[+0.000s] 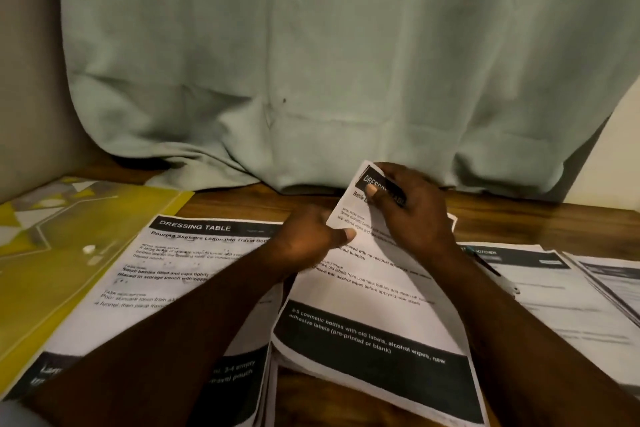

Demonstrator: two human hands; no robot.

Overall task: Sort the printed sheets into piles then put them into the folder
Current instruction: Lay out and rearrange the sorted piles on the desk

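A stack of printed sheets (374, 333) lies in the middle of the wooden table. Its top sheet (360, 229) is curled up at the far end. My right hand (412, 208) pinches that sheet's top corner by the black header. At the sheet's left edge, my left hand (311, 236) grips it with the thumb on the paper. A second pile headed "DRESSING TABLE" (194, 267) lies to the left, partly under my left forearm. The yellow folder (79, 246) lies open at the far left.
More printed sheets (561, 291) lie in piles at the right, with a pen (491, 267) on them beside my right wrist. A pale green cloth (346, 62) hangs behind the table. Bare wood (242, 201) shows along the back edge.
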